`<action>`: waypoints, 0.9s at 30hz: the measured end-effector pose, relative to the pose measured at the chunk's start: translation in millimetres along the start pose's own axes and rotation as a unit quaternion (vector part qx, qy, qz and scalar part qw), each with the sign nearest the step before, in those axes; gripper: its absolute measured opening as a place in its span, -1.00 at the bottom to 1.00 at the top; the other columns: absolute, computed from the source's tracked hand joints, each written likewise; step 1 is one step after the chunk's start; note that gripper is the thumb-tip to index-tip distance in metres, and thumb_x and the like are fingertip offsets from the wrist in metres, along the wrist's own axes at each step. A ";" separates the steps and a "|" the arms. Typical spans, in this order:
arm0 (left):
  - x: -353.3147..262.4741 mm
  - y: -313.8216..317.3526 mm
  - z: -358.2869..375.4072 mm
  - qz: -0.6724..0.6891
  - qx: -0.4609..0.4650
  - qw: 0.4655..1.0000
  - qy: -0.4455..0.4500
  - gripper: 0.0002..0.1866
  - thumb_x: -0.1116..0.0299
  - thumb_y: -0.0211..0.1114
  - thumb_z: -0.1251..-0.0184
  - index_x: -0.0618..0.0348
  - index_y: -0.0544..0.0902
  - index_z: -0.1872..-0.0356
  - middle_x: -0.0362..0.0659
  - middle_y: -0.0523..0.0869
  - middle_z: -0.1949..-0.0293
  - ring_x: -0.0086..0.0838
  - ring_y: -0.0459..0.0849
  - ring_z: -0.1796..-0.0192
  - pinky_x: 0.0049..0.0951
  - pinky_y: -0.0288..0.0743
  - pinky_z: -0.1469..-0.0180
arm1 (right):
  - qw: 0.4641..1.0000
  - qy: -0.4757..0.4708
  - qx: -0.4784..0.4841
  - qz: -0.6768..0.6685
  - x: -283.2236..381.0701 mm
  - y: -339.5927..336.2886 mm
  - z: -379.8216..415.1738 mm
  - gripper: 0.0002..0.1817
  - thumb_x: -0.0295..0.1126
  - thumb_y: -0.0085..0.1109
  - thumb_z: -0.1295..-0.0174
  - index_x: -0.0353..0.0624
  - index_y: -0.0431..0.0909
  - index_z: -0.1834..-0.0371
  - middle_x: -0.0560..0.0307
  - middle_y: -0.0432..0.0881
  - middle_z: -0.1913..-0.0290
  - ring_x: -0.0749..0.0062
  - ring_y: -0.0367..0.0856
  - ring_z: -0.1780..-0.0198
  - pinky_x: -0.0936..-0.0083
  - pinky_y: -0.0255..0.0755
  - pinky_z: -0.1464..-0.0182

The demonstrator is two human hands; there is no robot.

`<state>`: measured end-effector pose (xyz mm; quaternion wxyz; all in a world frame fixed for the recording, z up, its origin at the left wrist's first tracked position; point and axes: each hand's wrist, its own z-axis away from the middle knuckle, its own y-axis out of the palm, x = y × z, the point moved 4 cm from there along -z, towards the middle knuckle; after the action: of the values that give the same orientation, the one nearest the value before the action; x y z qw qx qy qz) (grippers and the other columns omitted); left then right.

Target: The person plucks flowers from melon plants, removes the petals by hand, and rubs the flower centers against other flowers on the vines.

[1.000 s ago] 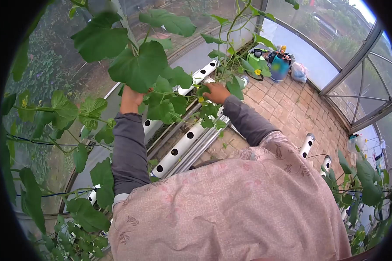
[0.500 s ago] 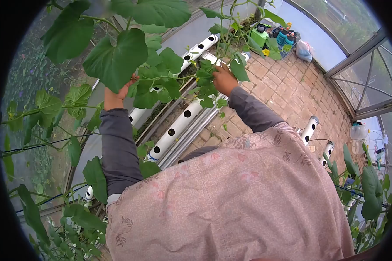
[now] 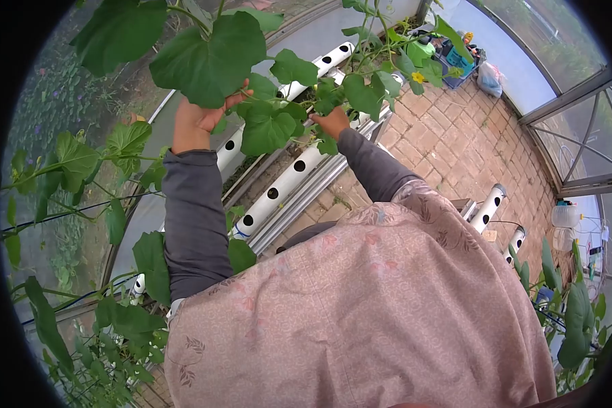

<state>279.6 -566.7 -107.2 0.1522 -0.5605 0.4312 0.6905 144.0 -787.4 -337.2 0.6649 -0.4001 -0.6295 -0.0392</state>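
A green climbing vine [image 3: 289,102] with broad leaves and tendrils stretches between my two hands. My left hand [image 3: 207,117] is raised under a large leaf [image 3: 214,58], palm partly showing. Its fingers curl together at the vine's left end, though leaves hide some of the grip. Lower and to the right, my right hand [image 3: 332,123] pinches the vine between thumb and fingers, its fingertips partly behind foliage. A lobed leaf [image 3: 268,128] hangs between the hands, in front of the white pipes.
White pipes with round black holes [image 3: 285,178] run diagonally below my hands, beside metal rails [image 3: 299,197]. Brick paving [image 3: 435,143] lies to the right. A green container [image 3: 420,51], a blue crate [image 3: 455,64] and a plastic bag [image 3: 489,79] stand at the back. More vines hang left.
My left hand has moved up and right, its fingers now higher under the large leaf. My right hand has shifted left, bringing the hands closer together. The vine between them has bunched.
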 end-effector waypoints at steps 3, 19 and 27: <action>-4.8 9.2 -1.5 0.010 -0.013 1.000 0.014 -0.62 0.36 0.02 -0.43 0.44 0.44 -0.13 0.19 0.60 -0.03 0.06 0.64 0.01 0.10 0.63 0.00 | 0.998 -0.020 -0.020 -0.061 0.6 -2.4 -8.0 -0.50 -0.03 0.35 0.00 -0.12 0.59 0.06 -0.13 0.61 0.04 -0.03 0.57 -0.02 0.18 0.44 -0.05; -10.2 0.4 0.8 -0.020 -0.024 0.999 0.021 -0.65 0.41 0.16 -0.35 0.44 0.49 -0.07 0.15 0.63 0.01 -0.03 0.67 0.04 -0.02 0.65 0.03 | 0.983 0.037 -0.077 -0.161 -38.5 -13.5 -17.5 -0.67 -0.21 0.30 -0.04 -0.22 0.64 0.23 -0.09 0.70 0.27 0.04 0.67 0.21 0.25 0.50 0.13; -7.1 32.3 -0.2 -0.066 -0.006 0.996 0.054 -0.62 0.34 0.05 -0.46 0.41 0.45 -0.16 0.14 0.60 -0.08 0.01 0.64 -0.07 -0.13 0.60 -0.09 | 0.955 0.068 -0.101 -0.272 -56.1 -45.4 -24.5 -0.92 -0.55 0.19 -0.03 -0.23 0.48 0.52 0.25 0.49 0.56 0.57 0.40 0.53 0.55 0.25 0.46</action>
<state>259.7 -583.7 -87.1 0.1704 -0.6251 0.3973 0.6499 127.0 -857.7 -361.2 0.6267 -0.2755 -0.6603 -0.3088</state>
